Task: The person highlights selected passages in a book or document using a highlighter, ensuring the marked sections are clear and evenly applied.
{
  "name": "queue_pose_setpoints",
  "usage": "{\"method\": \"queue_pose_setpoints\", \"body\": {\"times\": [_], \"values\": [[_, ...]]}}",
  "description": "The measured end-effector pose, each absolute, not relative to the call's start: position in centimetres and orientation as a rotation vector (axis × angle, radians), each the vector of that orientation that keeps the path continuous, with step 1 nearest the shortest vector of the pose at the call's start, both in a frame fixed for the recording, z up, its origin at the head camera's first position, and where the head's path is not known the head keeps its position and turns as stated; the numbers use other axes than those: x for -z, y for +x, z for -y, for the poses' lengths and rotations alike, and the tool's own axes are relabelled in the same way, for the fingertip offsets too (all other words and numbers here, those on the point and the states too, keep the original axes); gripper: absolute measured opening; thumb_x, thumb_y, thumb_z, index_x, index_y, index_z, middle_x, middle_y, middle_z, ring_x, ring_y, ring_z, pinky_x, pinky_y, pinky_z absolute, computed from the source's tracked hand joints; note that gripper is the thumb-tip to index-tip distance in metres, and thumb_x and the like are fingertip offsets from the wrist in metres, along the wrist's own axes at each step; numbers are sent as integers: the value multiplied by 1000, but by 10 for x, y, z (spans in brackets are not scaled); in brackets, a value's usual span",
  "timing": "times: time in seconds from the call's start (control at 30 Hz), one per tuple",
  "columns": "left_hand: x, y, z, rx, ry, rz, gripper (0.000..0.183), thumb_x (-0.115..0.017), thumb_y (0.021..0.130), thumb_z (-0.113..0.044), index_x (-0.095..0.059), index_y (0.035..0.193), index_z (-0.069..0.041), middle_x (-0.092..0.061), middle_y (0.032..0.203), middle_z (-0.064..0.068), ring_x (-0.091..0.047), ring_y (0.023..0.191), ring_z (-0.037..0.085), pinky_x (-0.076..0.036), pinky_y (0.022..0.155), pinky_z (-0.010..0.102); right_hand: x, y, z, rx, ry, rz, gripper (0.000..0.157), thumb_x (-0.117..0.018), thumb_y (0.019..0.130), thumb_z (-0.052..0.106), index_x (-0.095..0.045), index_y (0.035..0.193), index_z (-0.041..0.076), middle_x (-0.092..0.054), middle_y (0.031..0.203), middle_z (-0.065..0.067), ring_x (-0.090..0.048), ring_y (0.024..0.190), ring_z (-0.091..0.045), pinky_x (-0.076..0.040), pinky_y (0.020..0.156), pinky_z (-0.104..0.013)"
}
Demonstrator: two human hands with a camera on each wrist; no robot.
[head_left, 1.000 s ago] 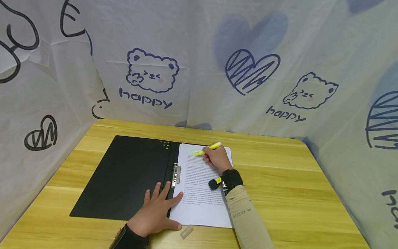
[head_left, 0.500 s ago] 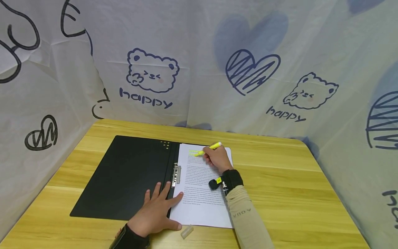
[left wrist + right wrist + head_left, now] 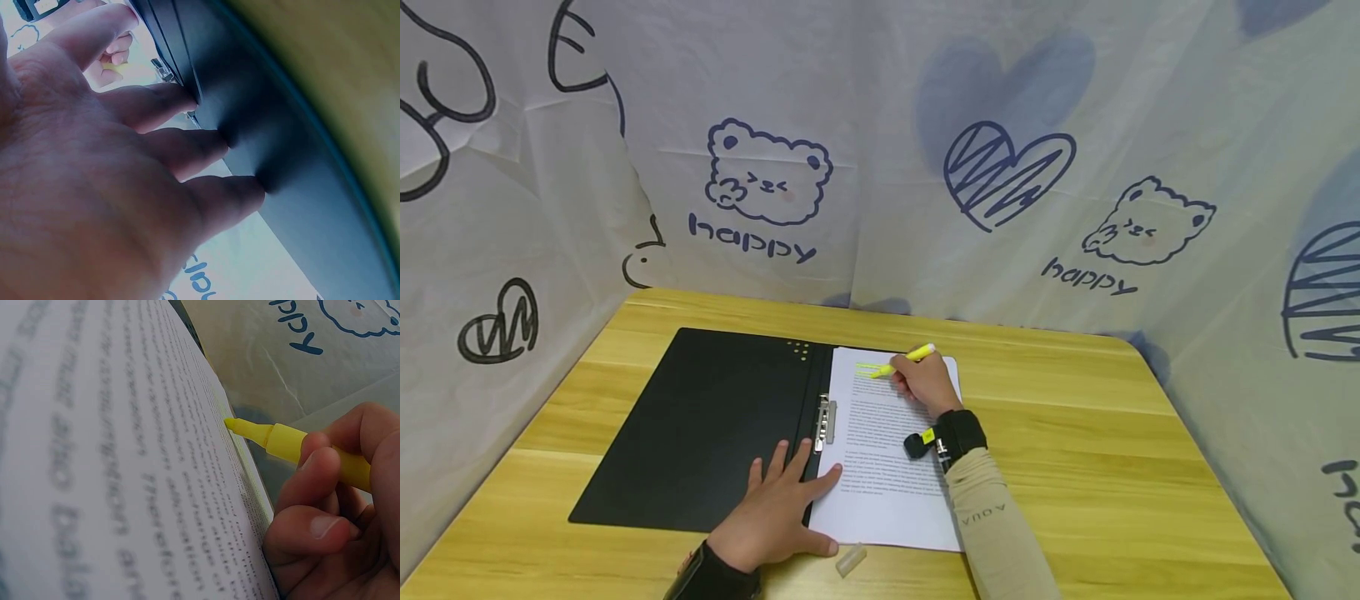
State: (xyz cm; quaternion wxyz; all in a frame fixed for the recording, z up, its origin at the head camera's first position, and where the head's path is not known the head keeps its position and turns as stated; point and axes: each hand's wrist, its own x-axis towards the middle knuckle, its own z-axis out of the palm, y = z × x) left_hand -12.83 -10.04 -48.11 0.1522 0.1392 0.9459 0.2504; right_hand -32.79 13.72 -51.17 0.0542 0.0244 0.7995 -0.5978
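My right hand (image 3: 925, 383) pinches a yellow highlighter (image 3: 294, 442), its tip at the upper lines of a printed page (image 3: 880, 518). Yellow marks run across the top lines there. The sheet lies on the right side of an open black folder (image 3: 722, 408), beside a metal clip (image 3: 824, 421) at the spine. With fingers spread, my left hand (image 3: 775, 508) rests over the folder's lower spine, its index finger and thumb reaching the page's left edge. Three of its fingertips touch the black cover (image 3: 294, 156) in the left wrist view.
A translucent highlighter cap (image 3: 851, 559) lies on the wooden table (image 3: 1097, 467) just below the page, near the left thumb. A white patterned cloth (image 3: 887, 167) hangs behind the table and along both sides.
The highlighter's tip has shifted very slightly right along a line near the top of the page. The left hand stays where it was.
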Motion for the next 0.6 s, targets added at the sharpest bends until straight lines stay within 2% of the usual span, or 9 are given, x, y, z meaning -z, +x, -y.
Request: {"method": "queue_pose_setpoints", "body": {"times": [0.6], "values": [[481, -128, 100, -719, 387, -2706, 93, -91, 72, -49, -54, 153, -24, -19, 169, 24, -5, 154, 54, -4, 115, 77, 512, -329, -136, 1801, 97, -2458, 24, -69, 94, 25, -70, 80, 6, -64, 65, -3, -50, 48, -10, -38, 42, -22]]}}
